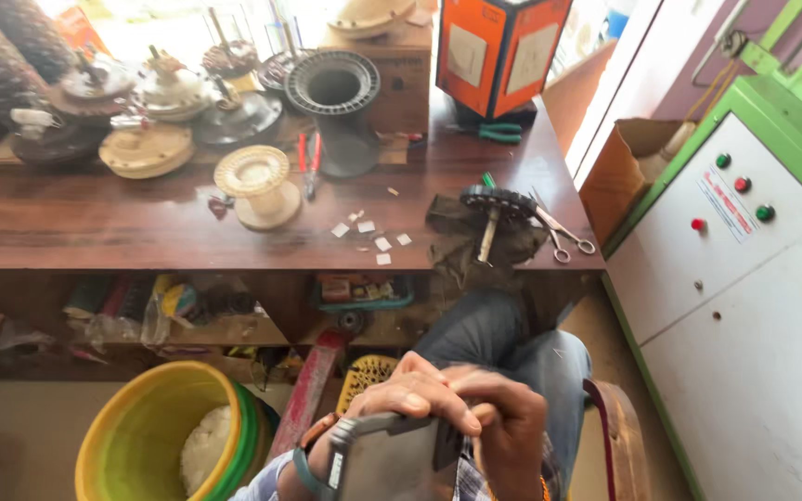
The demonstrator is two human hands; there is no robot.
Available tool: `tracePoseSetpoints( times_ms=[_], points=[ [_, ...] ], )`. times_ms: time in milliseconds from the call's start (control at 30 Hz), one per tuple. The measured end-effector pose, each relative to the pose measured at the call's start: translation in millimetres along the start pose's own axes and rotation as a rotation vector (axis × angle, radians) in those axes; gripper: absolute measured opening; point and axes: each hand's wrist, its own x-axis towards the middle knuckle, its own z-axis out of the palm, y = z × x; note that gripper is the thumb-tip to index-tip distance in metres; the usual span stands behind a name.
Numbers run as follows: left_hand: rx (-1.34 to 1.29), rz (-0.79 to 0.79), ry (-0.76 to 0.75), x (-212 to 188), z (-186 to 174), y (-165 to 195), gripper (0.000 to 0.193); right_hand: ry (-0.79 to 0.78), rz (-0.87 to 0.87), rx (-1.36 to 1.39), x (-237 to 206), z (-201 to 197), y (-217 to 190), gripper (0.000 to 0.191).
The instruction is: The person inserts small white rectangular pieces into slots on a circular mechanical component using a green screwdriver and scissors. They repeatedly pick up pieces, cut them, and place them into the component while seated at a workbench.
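Low over the lap, both hands clasp a flat grey rectangular device (392,459): the left hand (410,394) curls its fingers over the top edge, and the right hand (508,431) wraps the right side. It is held well below the front edge of the dark brown wooden bench (141,227). Near the bench's front right corner lie a black toothed wheel on a pale shaft (494,209) and steel scissors (563,232). A yellow plastic tub (141,436) stands on the floor at left.
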Motion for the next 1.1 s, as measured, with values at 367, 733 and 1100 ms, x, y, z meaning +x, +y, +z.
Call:
tracePoseSetpoints(
  times_ms=[367, 733, 1100],
  points=[
    [0.042, 0.455, 0.336, -13, -5, 14, 0.045, -0.087, -0.567, 0.13, 0, -20, -48, 0.02],
    [0.249, 0.124, -0.073, -40, -30, 11, 0.029, -0.189, -0.735, 0.023, 38, -58, -120, 0.019],
    [0.357, 0.038, 0.09, -75, -24, -18, 0.043, -0.201, -0.704, 0.036, 50, -89, -131, 0.018]
  ],
)
